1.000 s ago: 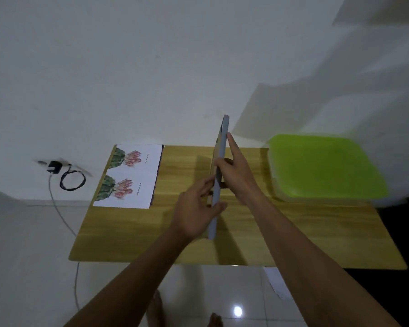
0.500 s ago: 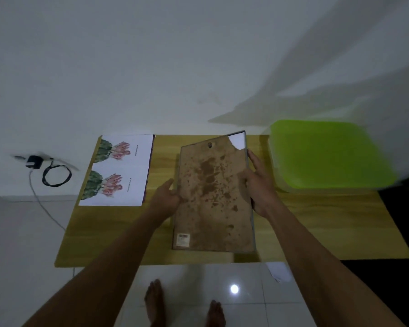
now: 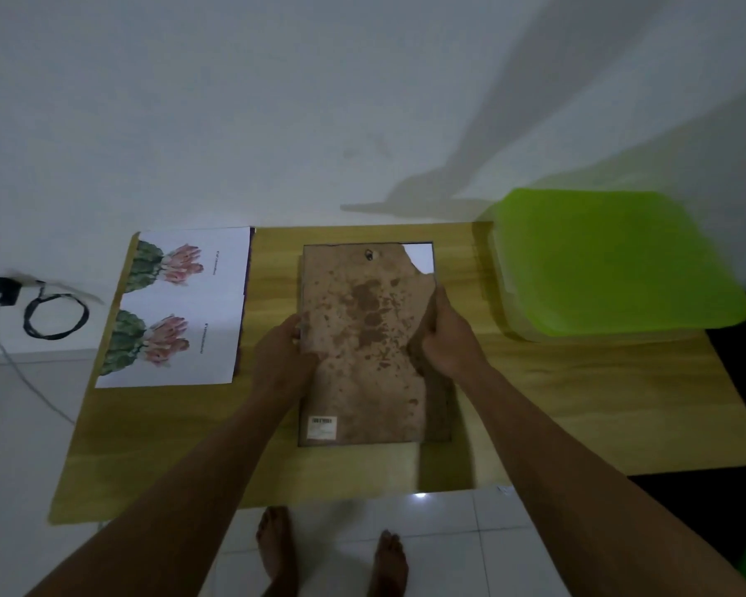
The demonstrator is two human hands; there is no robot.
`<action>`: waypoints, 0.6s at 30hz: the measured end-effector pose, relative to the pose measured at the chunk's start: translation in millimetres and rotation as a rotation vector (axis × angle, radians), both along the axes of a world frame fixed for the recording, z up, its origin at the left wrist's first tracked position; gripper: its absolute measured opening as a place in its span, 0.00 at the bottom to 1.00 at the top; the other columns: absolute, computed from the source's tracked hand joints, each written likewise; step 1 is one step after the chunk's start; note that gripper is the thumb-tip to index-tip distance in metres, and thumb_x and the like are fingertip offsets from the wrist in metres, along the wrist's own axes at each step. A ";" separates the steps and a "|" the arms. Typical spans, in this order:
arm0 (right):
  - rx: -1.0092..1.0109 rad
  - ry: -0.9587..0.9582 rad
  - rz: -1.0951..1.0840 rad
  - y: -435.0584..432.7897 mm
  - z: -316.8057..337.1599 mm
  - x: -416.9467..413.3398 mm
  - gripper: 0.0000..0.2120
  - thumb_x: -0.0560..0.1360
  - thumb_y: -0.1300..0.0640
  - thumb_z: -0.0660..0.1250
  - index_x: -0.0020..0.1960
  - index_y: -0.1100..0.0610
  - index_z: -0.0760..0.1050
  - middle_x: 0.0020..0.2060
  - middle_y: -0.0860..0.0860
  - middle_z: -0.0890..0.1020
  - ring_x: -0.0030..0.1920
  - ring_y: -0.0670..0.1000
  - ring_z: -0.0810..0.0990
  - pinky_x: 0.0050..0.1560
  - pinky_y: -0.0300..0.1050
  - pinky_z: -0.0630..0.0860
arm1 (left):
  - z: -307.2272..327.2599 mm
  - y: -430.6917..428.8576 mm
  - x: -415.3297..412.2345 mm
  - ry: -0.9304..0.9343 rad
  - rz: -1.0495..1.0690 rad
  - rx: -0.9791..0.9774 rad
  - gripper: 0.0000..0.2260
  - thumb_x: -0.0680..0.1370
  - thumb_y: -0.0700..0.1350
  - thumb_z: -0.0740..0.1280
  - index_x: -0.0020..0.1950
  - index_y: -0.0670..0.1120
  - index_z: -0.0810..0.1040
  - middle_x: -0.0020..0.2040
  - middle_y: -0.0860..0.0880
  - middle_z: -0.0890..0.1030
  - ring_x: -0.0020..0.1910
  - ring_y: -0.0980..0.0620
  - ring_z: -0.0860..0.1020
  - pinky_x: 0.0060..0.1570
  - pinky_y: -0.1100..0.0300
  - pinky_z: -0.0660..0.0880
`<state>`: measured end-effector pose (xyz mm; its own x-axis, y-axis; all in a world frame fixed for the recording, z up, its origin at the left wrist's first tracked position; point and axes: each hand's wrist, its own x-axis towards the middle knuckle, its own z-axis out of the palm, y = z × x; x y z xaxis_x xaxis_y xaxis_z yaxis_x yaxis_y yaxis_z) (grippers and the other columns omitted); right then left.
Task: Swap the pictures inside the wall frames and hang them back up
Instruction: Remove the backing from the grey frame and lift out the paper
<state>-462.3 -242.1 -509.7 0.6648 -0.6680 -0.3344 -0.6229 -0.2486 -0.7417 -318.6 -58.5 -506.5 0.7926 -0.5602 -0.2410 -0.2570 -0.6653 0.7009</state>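
A picture frame (image 3: 362, 346) lies face down in the middle of the wooden table (image 3: 578, 407), its stained brown backing board up, a hanger hole near the far edge and a torn far-right corner showing white. My left hand (image 3: 283, 359) grips the frame's left edge. My right hand (image 3: 442, 338) holds the right edge, fingers curled over the backing. A white printed picture (image 3: 182, 308) with two cactus flowers lies flat at the table's far left, apart from the frame.
A lime-green plastic box (image 3: 612, 265) with a lid sits on the table's far right. A black charger and coiled cable (image 3: 39, 312) lie on the floor by the wall at left. My bare feet (image 3: 332, 553) stand on white tiles below the table's near edge.
The frame stood on edge a second ago; it has been turned and laid flat, back side up. Both hands shifted to its left and right edges.
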 end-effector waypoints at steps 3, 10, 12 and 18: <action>-0.105 0.099 0.078 -8.0 -16.0 0.7 0.34 0.79 0.60 0.61 0.80 0.55 0.49 0.66 0.59 0.75 0.62 0.62 0.76 0.56 0.49 0.74 | -9.5 -4.0 6.0 -0.007 -0.026 0.038 0.22 0.75 0.42 0.70 0.69 0.46 0.73 0.61 0.45 0.79 0.55 0.46 0.78 0.47 0.58 0.72; -0.258 0.249 0.226 -17.2 -28.5 7.2 0.36 0.77 0.57 0.64 0.80 0.57 0.51 0.79 0.56 0.55 0.76 0.63 0.59 0.74 0.60 0.61 | -19.4 11.2 7.5 -0.137 -0.216 0.007 0.18 0.77 0.49 0.66 0.67 0.49 0.73 0.59 0.48 0.80 0.54 0.48 0.79 0.45 0.63 0.73; -0.299 0.225 0.253 -24.4 -24.5 15.5 0.34 0.80 0.54 0.62 0.80 0.58 0.51 0.80 0.56 0.52 0.78 0.60 0.54 0.76 0.61 0.57 | -22.4 29.0 -0.3 -0.232 -0.386 0.059 0.32 0.72 0.58 0.71 0.72 0.48 0.66 0.66 0.48 0.75 0.62 0.47 0.75 0.56 0.60 0.73; -0.263 0.383 0.361 -53.7 -30.4 37.0 0.41 0.79 0.42 0.63 0.81 0.55 0.44 0.81 0.53 0.45 0.80 0.56 0.44 0.77 0.65 0.48 | -52.9 73.0 -22.0 -0.112 -0.567 0.495 0.67 0.54 0.83 0.55 0.75 0.44 0.29 0.77 0.47 0.33 0.76 0.47 0.33 0.74 0.38 0.43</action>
